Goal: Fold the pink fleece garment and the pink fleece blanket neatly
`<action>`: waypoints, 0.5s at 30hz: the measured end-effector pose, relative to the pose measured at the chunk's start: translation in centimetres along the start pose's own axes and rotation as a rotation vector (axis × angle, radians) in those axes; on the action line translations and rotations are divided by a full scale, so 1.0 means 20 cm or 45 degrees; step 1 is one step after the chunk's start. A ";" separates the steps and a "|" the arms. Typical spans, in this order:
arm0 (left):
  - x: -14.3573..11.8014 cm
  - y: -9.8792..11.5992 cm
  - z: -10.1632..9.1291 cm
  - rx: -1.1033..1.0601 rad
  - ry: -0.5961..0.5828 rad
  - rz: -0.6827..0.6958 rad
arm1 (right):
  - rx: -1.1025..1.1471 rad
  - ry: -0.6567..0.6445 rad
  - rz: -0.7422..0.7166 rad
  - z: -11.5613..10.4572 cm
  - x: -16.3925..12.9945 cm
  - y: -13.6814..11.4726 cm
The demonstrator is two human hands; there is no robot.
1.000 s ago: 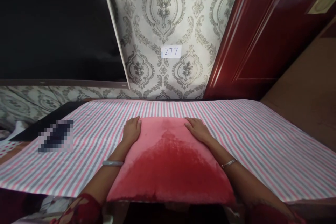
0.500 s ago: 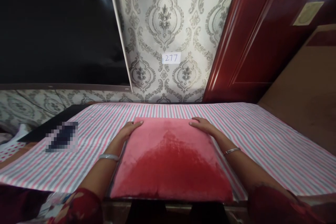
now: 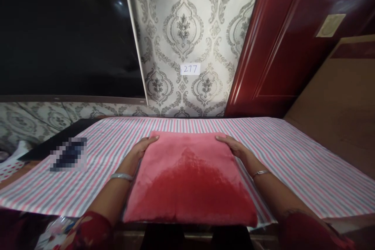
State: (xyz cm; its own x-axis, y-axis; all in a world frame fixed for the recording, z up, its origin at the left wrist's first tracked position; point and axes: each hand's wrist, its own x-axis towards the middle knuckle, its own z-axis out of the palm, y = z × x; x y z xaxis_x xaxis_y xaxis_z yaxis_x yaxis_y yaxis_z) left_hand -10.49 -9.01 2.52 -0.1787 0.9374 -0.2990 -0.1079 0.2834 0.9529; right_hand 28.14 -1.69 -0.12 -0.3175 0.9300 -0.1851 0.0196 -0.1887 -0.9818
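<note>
A red velvet cushion [image 3: 189, 179] lies flat on the striped cloth [image 3: 293, 156] in front of me, its near edge at the table's front. My left hand [image 3: 143, 147] grips its far left corner, thumb on top. My right hand [image 3: 234, 146] grips its far right corner the same way. Both wrists wear silver bangles.
A blurred dark object [image 3: 68, 154] lies on the cloth at the left. Behind stand a patterned wall with a small paper label "277" [image 3: 190, 69], a dark screen [image 3: 64, 35] at the left and a red door [image 3: 293, 35] at the right. A brown board [image 3: 342, 101] is at far right.
My hands have slid from lying on top of the cushion's far corners to holding its far side edges. The view has tilted slightly down.
</note>
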 end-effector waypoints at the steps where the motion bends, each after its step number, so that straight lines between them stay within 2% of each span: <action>1: -0.01 0.01 0.00 -0.014 0.004 0.017 | 0.033 0.017 0.006 0.01 -0.01 0.00; 5: -0.01 0.07 0.00 -0.075 0.081 0.154 | 0.067 0.181 -0.097 0.02 0.01 -0.06; 10: 0.01 0.17 -0.01 -0.086 0.119 0.335 | 0.073 0.321 -0.243 0.01 0.10 -0.17; 12: 0.01 0.17 -0.02 -0.051 0.111 0.325 | 0.057 0.323 -0.215 0.04 0.12 -0.16; 15: 0.00 0.12 -0.03 -0.041 0.098 0.244 | 0.035 0.217 -0.127 0.07 0.10 -0.09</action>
State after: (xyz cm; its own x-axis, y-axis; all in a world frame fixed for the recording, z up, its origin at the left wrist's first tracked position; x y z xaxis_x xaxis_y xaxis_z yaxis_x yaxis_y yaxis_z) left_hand -11.26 -8.42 4.77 -0.2730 0.9549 -0.1165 -0.0959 0.0934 0.9910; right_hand 26.22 0.07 1.27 -0.1516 0.9840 -0.0937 -0.0307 -0.0995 -0.9946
